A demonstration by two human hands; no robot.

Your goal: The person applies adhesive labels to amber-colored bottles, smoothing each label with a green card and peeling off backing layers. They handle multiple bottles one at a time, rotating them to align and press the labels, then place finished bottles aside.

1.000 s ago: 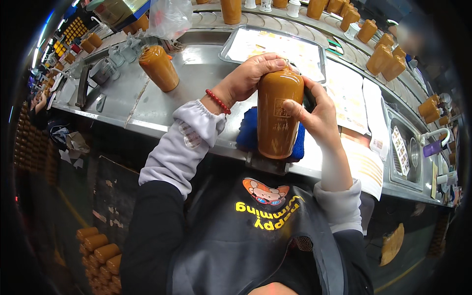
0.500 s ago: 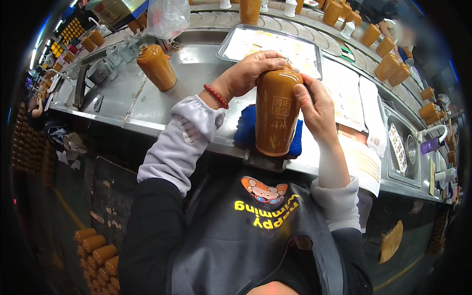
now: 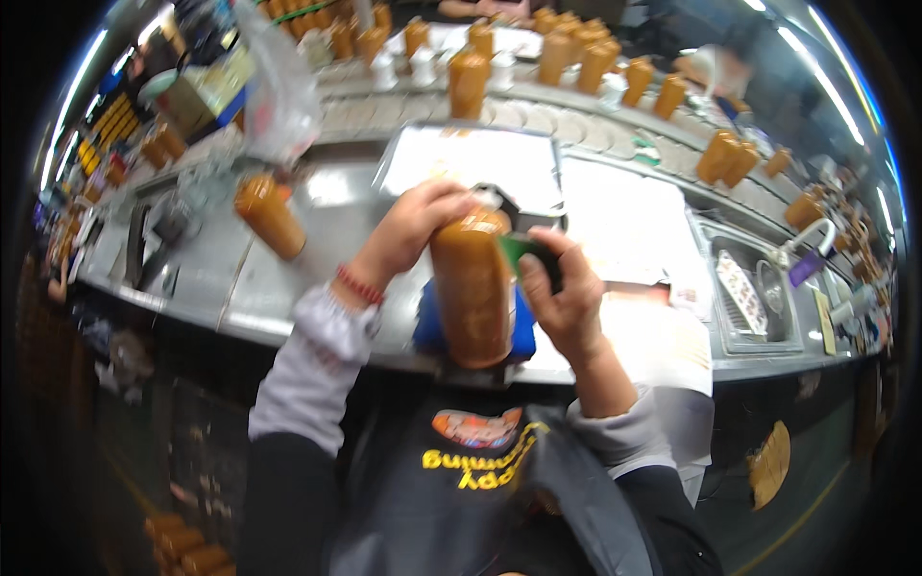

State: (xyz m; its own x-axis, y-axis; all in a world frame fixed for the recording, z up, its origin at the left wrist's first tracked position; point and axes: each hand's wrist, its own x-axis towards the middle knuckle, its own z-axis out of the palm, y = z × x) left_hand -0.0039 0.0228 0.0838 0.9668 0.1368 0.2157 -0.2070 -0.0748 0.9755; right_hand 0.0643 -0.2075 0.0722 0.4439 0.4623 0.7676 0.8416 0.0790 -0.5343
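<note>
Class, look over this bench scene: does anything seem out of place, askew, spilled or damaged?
A ragged tan piece, perhaps cardboard, lies low at right, below the counter; it looks like discarded scrap. The lone brown bottle at left seems to lean, though the fisheye lens probably causes that. No spill shows, but the view is blurred.

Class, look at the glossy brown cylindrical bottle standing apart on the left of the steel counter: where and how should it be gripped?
Probably around mid-body on the glossy brown cylindrical bottle, approached from its right, the side facing the left hand. The body is broad and nearly straight-sided, narrowing only near the top, and appears upright, which should suit a sideways wrap.
</note>
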